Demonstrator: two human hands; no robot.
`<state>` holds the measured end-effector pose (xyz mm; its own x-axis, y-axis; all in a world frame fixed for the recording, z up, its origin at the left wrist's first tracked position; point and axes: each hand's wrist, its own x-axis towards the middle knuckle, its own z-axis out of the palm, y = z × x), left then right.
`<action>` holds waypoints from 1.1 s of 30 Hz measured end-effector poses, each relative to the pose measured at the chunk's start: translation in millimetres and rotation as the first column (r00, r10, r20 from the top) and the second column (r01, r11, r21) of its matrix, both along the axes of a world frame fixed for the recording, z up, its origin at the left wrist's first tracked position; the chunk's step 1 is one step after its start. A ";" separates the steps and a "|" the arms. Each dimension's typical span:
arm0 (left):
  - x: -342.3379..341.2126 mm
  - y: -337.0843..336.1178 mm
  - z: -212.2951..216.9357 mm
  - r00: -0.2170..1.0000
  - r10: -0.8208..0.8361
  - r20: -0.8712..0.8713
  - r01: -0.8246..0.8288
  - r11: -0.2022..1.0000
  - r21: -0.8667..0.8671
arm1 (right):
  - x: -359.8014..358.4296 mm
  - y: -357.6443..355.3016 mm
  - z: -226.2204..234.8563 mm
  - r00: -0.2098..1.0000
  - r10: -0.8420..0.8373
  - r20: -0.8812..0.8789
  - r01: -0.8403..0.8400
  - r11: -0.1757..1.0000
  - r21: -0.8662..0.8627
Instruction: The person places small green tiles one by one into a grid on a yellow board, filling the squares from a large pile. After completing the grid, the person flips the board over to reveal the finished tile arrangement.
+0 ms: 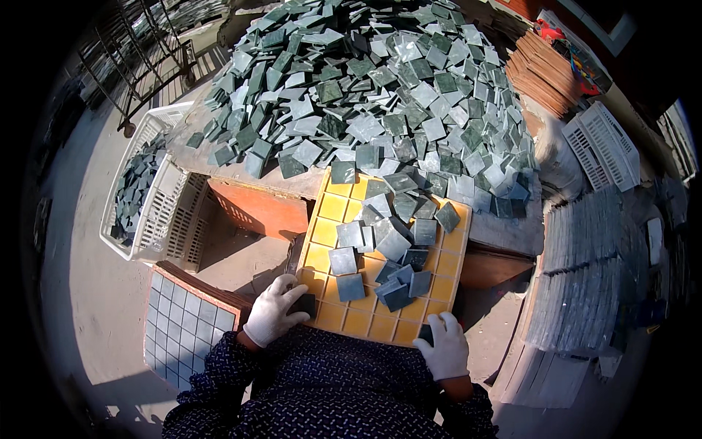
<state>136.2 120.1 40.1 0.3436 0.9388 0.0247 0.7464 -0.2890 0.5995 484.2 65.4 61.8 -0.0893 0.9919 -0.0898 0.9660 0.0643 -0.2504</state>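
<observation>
A yellow gridded tray (333,317) lies in front of me, with loose square green-grey stone tiles (350,287) over its middle. At its near left corner, my left hand (272,314), in a white glove, pinches a dark tile (306,304) between thumb and fingers. Near the tray's right front corner, my right hand (446,347), also gloved in white, has its fingers closed about another dark tile (425,334), partly covered by the glove. Many of the tray's near squares show bare yellow.
A big heap of tiles (380,110) covers the table beyond the tray. Left stand a white crate (157,234) of tiles and a stack topped by a tiled sheet (183,322). On the right are stacked tile sheets (581,271), an upturned white crate (603,146) and brown boards (541,73).
</observation>
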 end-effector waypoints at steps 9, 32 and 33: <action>-12.0 -4.5 -18.3 0.980 -0.167 -0.111 0.179 0.978 0.106 | -55.1 39.0 -51.0 0.984 -0.130 -0.120 0.152 0.969 0.194; 54.9 27.9 -3.8 0.980 -0.178 -0.086 0.182 0.982 0.047 | -5.6 0.1 -28.2 0.949 0.126 -0.288 -0.158 0.983 -0.090; 49.2 22.7 0.8 0.977 -0.190 -0.097 0.194 0.980 0.038 | -7.7 -0.8 -27.8 0.956 0.116 -0.270 -0.142 0.987 -0.079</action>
<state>185.4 142.7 40.9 0.5201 0.8537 0.0273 0.7256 -0.4584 0.5132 476.5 64.6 34.0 -0.2496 0.9581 -0.1404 0.8499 0.1473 -0.5060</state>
